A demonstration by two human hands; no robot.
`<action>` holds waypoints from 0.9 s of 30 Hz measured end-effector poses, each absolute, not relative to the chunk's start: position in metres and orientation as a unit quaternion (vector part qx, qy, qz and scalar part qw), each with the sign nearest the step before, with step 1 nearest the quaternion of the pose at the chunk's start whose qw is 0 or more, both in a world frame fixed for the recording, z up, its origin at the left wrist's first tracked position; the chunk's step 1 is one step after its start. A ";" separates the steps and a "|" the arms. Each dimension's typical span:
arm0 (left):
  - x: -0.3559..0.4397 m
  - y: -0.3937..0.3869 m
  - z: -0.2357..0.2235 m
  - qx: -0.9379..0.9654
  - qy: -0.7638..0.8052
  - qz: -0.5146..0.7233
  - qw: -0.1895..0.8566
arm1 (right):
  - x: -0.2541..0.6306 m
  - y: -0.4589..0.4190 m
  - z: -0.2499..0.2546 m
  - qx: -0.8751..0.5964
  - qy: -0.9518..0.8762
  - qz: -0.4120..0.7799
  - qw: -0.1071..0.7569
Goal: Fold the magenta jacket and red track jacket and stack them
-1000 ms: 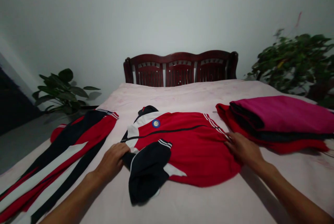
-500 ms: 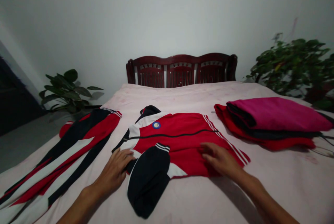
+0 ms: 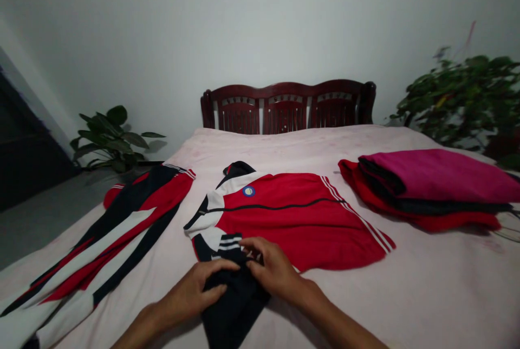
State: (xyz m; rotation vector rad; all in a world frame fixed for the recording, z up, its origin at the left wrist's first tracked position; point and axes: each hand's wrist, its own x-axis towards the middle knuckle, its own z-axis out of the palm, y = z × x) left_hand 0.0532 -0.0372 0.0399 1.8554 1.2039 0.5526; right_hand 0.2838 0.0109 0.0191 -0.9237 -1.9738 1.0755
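Your L hand (image 3: 190,286) is curled over the navy sleeve (image 3: 231,305), fingers bent & pressing down on the fabric. Your R hand (image 3: 272,267) is closed on the same sleeve just beside it, fingertips (image 3: 249,243) up by the 3 white stripes (image 3: 229,243). Both hands are gripping, nearly touching each other.

Sleeve belongs to the red track jacket (image 3: 292,230), lying flat on the bed at your 12, sleeve folded in toward you & its end cut off by bottom of frame. Hands hide most of the sleeve. Round blue badge (image 3: 248,191) on chest: any writing too small to read. No legible brand or label anywhere.

At your 10, striped track pants (image 3: 109,235) lie on the pink bedsheet (image 3: 426,278), lower legs cut off by frame. At your 2, magenta cloth (image 3: 439,175) sits on a red garment (image 3: 365,186), folded stack, layers hard to tell. Dark wood headboard (image 3: 288,105) at 12, far end. Potted plants (image 3: 111,140) at 11 & (image 3: 459,99) at 2, latter blurred.
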 end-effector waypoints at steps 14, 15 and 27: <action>0.006 -0.001 0.020 0.877 0.452 0.156 0.048 | 0.425 -0.023 0.015 -0.479 -0.858 0.031 0.182; 0.010 0.000 0.021 0.875 0.452 0.162 0.058 | 0.423 -0.024 0.015 -0.489 -0.855 0.024 0.172; 0.018 0.035 0.043 0.808 0.543 0.103 0.204 | 0.487 -0.014 0.023 -0.533 -0.826 0.025 0.180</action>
